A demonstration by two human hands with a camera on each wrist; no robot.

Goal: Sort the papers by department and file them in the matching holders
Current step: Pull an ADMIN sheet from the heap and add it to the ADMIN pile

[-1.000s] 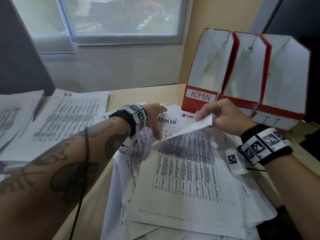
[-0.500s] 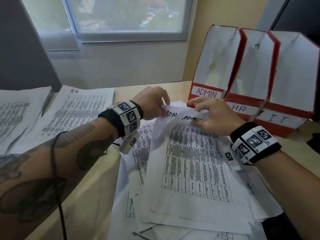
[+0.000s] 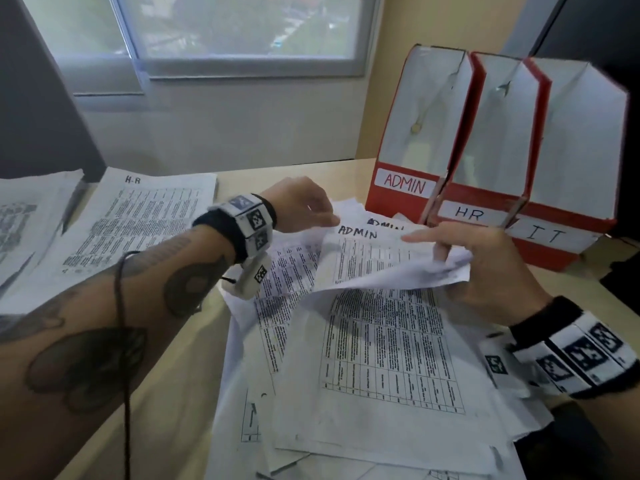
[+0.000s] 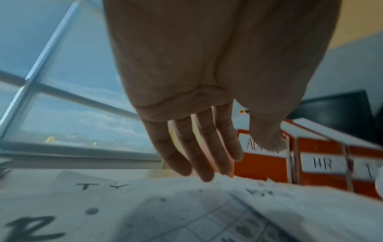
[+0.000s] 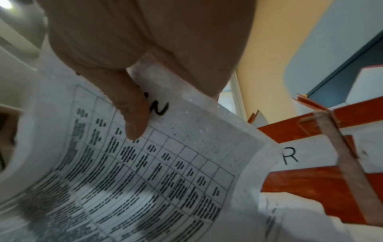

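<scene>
A loose pile of printed sheets (image 3: 381,358) covers the desk in front of me. My right hand (image 3: 446,251) pinches the top sheet, marked ADMIN (image 3: 374,258), and holds its upper part curled up off the pile. The right wrist view shows the thumb (image 5: 136,117) on the printed face of that ADMIN sheet (image 5: 165,163), with the fingers behind it. My left hand (image 3: 304,209) hovers by the sheet's top left corner. Its fingers (image 4: 207,147) hang straight and hold nothing. Three red holders stand at the back right, labelled ADMIN (image 3: 405,183), HR (image 3: 467,213) and IT (image 3: 547,235).
A stack headed H-R (image 3: 138,220) lies on the desk at the left, with another stack (image 3: 24,220) beyond it at the far left. A window and a wall close off the back. A dark object stands at the far left.
My right hand has lifted the upper part of the ADMIN sheet, which now bends up off the pile. My left hand has straightened its fingers and holds nothing.
</scene>
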